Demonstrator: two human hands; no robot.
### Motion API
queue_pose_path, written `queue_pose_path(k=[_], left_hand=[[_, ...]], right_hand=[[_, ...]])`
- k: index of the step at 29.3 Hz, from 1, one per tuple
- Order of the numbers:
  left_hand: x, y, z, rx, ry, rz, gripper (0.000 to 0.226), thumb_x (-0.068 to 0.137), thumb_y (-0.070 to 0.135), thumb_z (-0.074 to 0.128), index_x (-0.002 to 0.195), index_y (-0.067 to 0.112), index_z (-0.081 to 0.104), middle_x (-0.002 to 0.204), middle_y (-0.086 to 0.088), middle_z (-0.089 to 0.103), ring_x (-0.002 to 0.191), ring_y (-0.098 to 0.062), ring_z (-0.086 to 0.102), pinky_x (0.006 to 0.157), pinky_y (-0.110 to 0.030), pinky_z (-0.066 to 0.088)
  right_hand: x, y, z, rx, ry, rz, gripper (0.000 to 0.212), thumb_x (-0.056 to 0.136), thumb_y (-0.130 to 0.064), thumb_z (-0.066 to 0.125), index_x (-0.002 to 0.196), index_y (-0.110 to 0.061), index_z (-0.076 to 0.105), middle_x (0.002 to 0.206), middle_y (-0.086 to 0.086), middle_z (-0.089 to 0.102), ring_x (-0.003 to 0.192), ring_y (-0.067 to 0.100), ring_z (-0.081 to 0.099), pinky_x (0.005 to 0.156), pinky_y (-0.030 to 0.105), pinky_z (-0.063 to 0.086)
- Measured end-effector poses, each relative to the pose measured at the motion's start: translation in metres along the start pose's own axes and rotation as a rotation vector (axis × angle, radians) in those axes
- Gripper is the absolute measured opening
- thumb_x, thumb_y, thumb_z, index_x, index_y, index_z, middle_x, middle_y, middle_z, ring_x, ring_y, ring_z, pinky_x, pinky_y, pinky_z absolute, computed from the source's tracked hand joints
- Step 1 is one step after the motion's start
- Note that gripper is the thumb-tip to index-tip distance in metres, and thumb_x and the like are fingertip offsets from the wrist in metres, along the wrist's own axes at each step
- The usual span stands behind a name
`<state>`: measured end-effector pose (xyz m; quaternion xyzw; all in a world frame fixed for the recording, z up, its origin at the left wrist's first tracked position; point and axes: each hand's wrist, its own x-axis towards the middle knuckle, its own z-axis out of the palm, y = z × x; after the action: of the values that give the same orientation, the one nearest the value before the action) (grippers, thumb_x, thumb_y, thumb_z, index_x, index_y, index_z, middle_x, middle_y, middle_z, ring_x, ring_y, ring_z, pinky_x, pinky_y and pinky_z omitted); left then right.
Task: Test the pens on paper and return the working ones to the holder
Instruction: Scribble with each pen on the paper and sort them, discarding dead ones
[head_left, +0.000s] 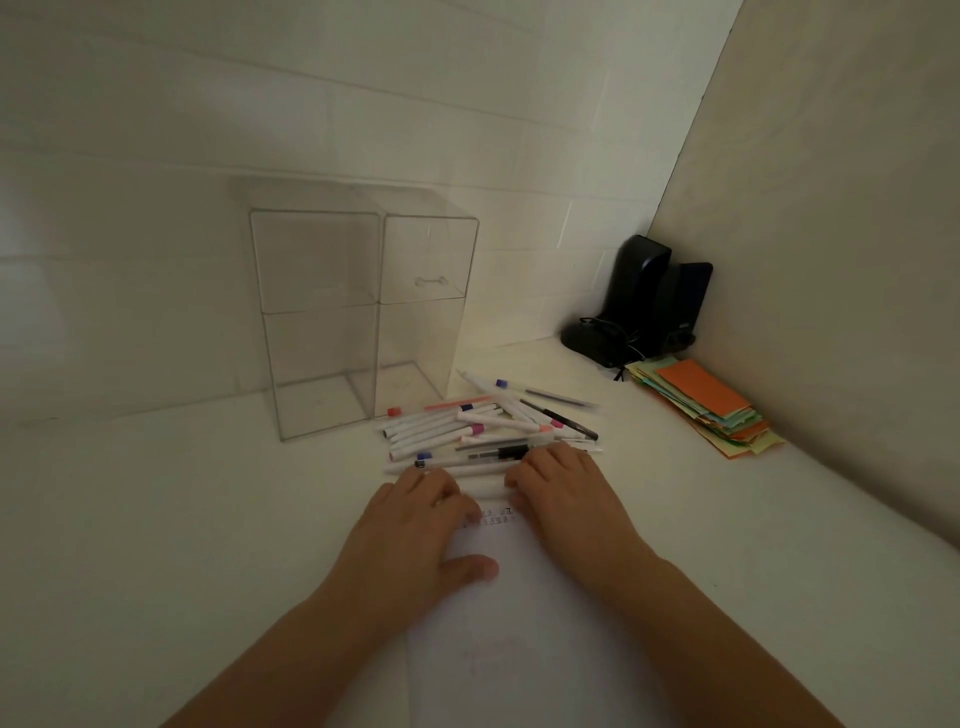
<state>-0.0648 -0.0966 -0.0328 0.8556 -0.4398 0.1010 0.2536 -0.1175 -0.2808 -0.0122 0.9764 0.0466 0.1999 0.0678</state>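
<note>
Head camera view, looking down onto a white desk (156, 519) set against a white brick wall. A clear acrylic holder (363, 312) with tall compartments is seen standing upright at the back of the desk, and it serves as the landmark. Directly in front of the holder, nearer the viewer, a sheet of white paper (519, 649) is laid flat, with faint marks near its far end. To the right of the holder, well apart, a black device (639, 306) and a stack of coloured paper slips (711, 405) are seen. Between holder and paper, a loose pile of pens (483, 431) is scattered. The left hand (421, 525) and right hand (566, 493) are rested on the paper's far end, fingers relaxed and nearly flat, grasping nothing.
</note>
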Motion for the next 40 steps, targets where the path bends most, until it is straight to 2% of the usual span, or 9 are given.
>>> queue_pose_path(k=[4,7,9,11,22,29,33,36,40], left_hand=[[-0.002,-0.007,0.003,-0.087,-0.024,0.025,0.045,0.070,0.063,0.044,0.095,0.029,0.061,0.095,0.011,0.057,0.087,-0.002,0.038,0.076,-0.017,0.035],[-0.003,-0.006,-0.003,-0.202,-0.039,0.001,0.049,0.067,0.062,0.042,0.104,0.033,0.058,0.099,0.020,0.053,0.091,0.006,0.037,0.084,-0.015,0.031],[-0.002,0.001,-0.010,-0.296,-0.038,-0.046,0.048,0.062,0.064,0.045,0.108,0.050,0.042,0.098,0.031,0.048,0.094,0.012,0.040,0.081,-0.008,0.034],[0.000,0.008,-0.017,-0.464,-0.041,-0.082,0.051,0.059,0.062,0.053,0.107,0.061,0.035,0.100,0.030,0.053,0.095,0.010,0.047,0.076,-0.003,0.035],[0.003,0.005,-0.015,-0.548,-0.006,-0.014,0.033,0.067,0.050,0.059,0.099,0.046,0.053,0.099,0.021,0.061,0.091,-0.003,0.059,0.080,-0.023,0.045],[0.006,-0.004,-0.014,-0.424,-0.145,-0.111,0.067,0.047,0.073,0.056,0.108,0.062,0.032,0.104,0.038,0.047,0.103,0.015,0.042,0.087,-0.004,0.033],[0.007,-0.004,-0.011,-0.289,-0.177,0.016,0.084,0.049,0.075,0.047,0.121,0.032,0.051,0.103,0.036,0.032,0.107,0.009,0.029,0.091,-0.001,0.017],[0.009,-0.006,-0.011,-0.296,-0.168,0.032,0.080,0.051,0.074,0.046,0.117,0.029,0.056,0.107,0.028,0.043,0.106,0.006,0.031,0.092,-0.001,0.020],[0.009,-0.011,-0.007,-0.331,-0.158,0.068,0.090,0.047,0.090,0.038,0.110,0.030,0.062,0.106,0.033,0.042,0.104,0.016,0.029,0.092,0.004,0.015]], right_hand=[[0.000,-0.007,-0.010,0.136,0.060,0.112,0.023,0.088,-0.024,0.042,0.087,-0.021,0.064,0.077,-0.007,0.063,0.068,0.010,0.058,0.062,0.019,0.041],[0.005,-0.013,-0.030,1.098,0.019,0.580,0.017,0.096,-0.012,0.044,0.109,-0.014,0.054,0.086,0.000,0.064,0.070,0.007,0.060,0.067,0.024,0.048],[0.006,-0.014,-0.035,1.691,-0.038,0.627,0.034,0.092,-0.001,0.046,0.121,-0.017,0.046,0.092,0.013,0.064,0.073,0.016,0.066,0.069,0.033,0.056],[0.004,-0.018,-0.031,1.890,-0.077,0.556,0.043,0.088,0.003,0.049,0.125,-0.020,0.046,0.097,0.020,0.062,0.079,0.026,0.066,0.072,0.038,0.057],[-0.005,-0.027,-0.020,1.988,-0.115,0.571,0.033,0.079,-0.005,0.061,0.111,-0.012,0.060,0.094,0.016,0.059,0.089,0.031,0.062,0.073,0.036,0.057],[-0.002,-0.011,-0.033,2.018,0.070,0.613,0.029,0.086,-0.008,0.048,0.115,-0.010,0.057,0.106,0.011,0.071,0.085,0.026,0.070,0.067,0.032,0.058],[-0.004,0.003,-0.043,1.786,0.115,0.695,0.023,0.089,-0.026,0.049,0.090,-0.005,0.059,0.075,0.015,0.072,0.064,0.024,0.069,0.059,0.030,0.056],[0.001,0.005,-0.041,1.712,0.002,0.827,0.043,0.097,-0.031,0.036,0.083,-0.003,0.066,0.064,0.017,0.068,0.052,0.024,0.061,0.054,0.031,0.052],[0.005,-0.006,-0.024,1.383,0.055,0.854,0.030,0.092,-0.027,0.052,0.069,-0.010,0.063,0.049,0.003,0.053,0.041,0.009,0.043,0.042,0.018,0.037]])
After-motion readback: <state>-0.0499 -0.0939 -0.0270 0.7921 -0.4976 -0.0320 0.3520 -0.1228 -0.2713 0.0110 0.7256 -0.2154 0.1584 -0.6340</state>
